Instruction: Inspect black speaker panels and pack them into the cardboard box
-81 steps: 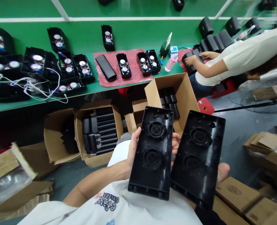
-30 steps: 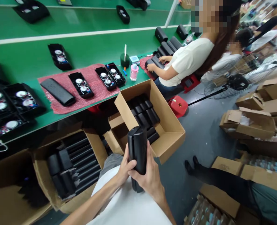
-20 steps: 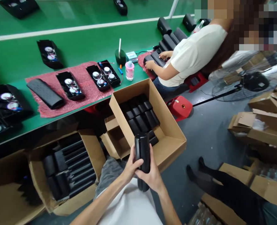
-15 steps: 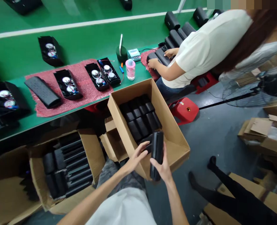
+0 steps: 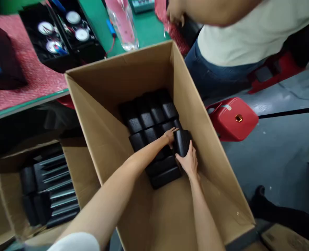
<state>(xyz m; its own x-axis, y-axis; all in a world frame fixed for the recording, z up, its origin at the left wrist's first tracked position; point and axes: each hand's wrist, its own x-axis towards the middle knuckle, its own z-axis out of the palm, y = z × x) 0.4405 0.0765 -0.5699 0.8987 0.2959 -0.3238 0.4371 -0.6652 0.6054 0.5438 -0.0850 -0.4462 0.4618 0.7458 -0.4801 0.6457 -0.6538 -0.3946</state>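
Both my arms reach down into a large open cardboard box. My right hand is wrapped round a black speaker shell and holds it upright against the rows of black shells packed at the bottom. My left hand rests its fingers on the top of that same shell and on the neighbouring ones. The near half of the box floor is bare cardboard.
A green bench with red bubble wrap, open speaker housings and a pink bottle lies behind the box. Another person in a white top stands at right by a red stool. A second box of black parts sits at left.
I have leaned over the box. The black shell held in both hands above my lap has gone down inside the box beside the packed rows.
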